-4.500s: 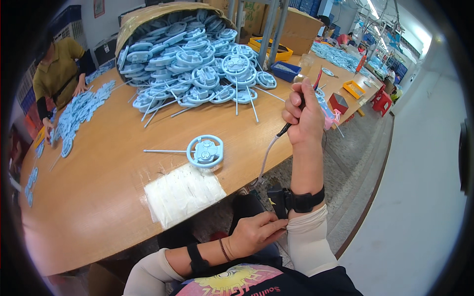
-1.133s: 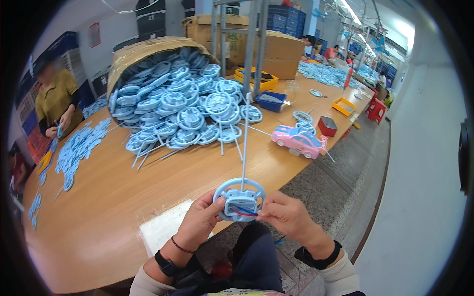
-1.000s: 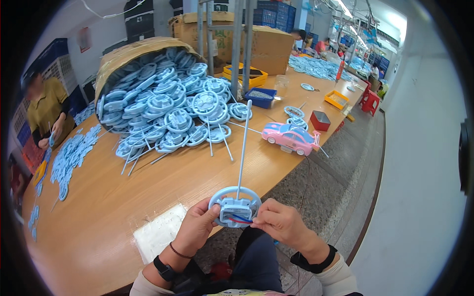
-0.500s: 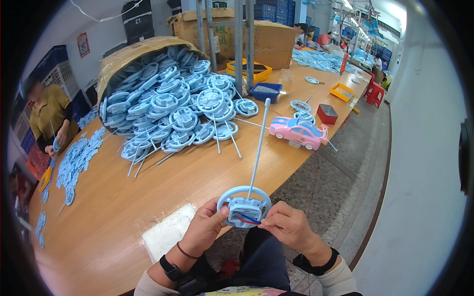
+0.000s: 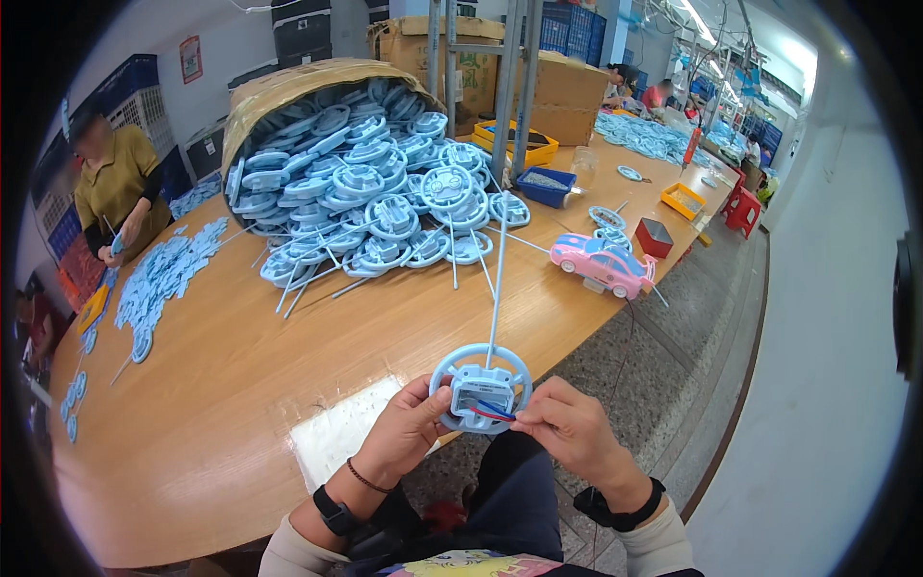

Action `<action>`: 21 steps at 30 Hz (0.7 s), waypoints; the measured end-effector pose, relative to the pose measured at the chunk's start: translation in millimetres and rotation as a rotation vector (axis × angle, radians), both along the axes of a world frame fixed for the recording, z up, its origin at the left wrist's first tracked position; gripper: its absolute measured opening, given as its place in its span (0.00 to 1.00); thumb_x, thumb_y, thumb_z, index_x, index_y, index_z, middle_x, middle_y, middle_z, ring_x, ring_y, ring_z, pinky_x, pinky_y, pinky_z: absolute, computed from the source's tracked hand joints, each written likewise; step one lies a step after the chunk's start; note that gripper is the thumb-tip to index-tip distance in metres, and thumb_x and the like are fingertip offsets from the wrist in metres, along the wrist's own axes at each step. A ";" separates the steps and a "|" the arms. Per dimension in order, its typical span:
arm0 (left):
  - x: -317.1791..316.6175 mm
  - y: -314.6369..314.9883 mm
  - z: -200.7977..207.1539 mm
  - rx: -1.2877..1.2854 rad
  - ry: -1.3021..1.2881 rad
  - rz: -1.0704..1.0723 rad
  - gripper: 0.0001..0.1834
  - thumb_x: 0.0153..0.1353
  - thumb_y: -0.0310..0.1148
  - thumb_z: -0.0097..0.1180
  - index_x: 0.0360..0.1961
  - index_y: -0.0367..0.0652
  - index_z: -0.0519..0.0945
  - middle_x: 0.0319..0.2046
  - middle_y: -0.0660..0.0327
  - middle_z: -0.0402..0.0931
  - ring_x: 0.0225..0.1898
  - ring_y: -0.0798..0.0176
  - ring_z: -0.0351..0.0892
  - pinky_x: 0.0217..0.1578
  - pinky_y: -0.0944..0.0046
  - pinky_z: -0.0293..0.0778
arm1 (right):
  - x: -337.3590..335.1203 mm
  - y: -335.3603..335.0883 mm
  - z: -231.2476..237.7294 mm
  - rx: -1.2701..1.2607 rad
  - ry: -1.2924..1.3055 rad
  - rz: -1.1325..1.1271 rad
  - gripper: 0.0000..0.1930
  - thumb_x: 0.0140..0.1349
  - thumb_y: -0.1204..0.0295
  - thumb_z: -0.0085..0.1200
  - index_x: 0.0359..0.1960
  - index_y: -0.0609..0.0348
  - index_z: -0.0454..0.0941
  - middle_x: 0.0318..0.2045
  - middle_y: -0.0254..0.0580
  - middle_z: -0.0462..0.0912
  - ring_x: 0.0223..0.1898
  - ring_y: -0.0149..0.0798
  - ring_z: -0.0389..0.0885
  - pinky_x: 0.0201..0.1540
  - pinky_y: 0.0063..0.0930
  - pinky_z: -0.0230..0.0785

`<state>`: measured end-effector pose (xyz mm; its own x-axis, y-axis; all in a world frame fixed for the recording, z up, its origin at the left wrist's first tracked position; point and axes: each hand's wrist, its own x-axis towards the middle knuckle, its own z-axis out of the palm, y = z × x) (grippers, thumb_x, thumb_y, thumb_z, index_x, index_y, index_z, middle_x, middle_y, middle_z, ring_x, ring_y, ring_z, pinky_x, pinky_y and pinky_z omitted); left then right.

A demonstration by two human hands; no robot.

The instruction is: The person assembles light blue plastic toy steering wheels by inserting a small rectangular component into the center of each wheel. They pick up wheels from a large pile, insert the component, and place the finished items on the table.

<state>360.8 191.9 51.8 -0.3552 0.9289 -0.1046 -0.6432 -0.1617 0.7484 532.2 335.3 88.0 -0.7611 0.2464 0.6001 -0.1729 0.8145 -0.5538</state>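
My left hand [image 5: 408,429] grips the left rim of a light blue steering-wheel-shaped toy remote control [image 5: 486,382], thumb on the front edge. Its long thin antenna [image 5: 499,274] points up and away from me. An open compartment in its middle faces me. From it come red and blue wires [image 5: 493,412], whose ends my right hand [image 5: 569,426] pinches between thumb and fingertips at the wheel's lower right. What tips the wires is hidden by those fingers. Beyond stands a pink toy car [image 5: 602,264] with blue windows near the table's right edge.
A large carton [image 5: 317,69] on its side spills similar blue wheels [image 5: 370,192] over the wooden table [image 5: 221,385]. A white sheet [image 5: 341,438] lies left of my hands. Farther off are a blue bin [image 5: 546,187], a red box [image 5: 654,238] and a yellow tray [image 5: 683,200]. A co-worker [image 5: 120,183] works at left.
The whole scene has shifted rightward in the picture as the view turned slightly left. The remote control sits a little higher, its antenna more upright. Both hands keep their hold.
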 end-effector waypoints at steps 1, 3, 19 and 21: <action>0.8 -1.0 1.3 -0.002 0.009 0.003 0.17 0.62 0.32 0.51 0.51 0.39 0.70 0.44 0.62 0.74 0.45 0.67 0.75 0.47 0.61 0.73 | -0.5 0.0 1.2 0.010 -0.009 0.005 0.07 0.45 0.77 0.62 0.25 0.59 0.76 0.24 0.36 0.73 0.24 0.37 0.76 0.24 0.25 0.68; 2.1 -2.2 5.3 -0.005 0.028 0.006 0.17 0.62 0.32 0.51 0.51 0.38 0.71 0.43 0.62 0.75 0.45 0.66 0.75 0.47 0.60 0.73 | -1.1 -0.1 3.9 0.030 -0.026 0.013 0.07 0.46 0.76 0.62 0.25 0.58 0.76 0.24 0.36 0.73 0.24 0.37 0.76 0.24 0.26 0.68; -8.0 -0.4 2.8 0.077 0.125 0.007 0.17 0.62 0.31 0.50 0.51 0.36 0.71 0.44 0.59 0.75 0.45 0.64 0.75 0.48 0.59 0.72 | -4.5 -3.2 2.2 -0.141 -0.064 -0.029 0.14 0.45 0.77 0.63 0.35 0.61 0.74 0.26 0.38 0.73 0.26 0.36 0.76 0.28 0.26 0.68; -6.9 -0.7 5.7 0.074 0.131 0.027 0.17 0.62 0.31 0.50 0.51 0.36 0.71 0.44 0.59 0.75 0.45 0.64 0.75 0.48 0.59 0.72 | -4.9 -8.3 7.3 -0.317 -0.140 -0.130 0.21 0.44 0.76 0.64 0.41 0.63 0.72 0.27 0.39 0.73 0.27 0.34 0.76 0.29 0.25 0.69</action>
<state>353.8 191.3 57.4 -0.3866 0.9221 0.0128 -0.5354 -0.2357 0.8111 527.3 327.0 95.3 -0.7803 0.5033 0.3712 0.0157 0.6092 -0.7929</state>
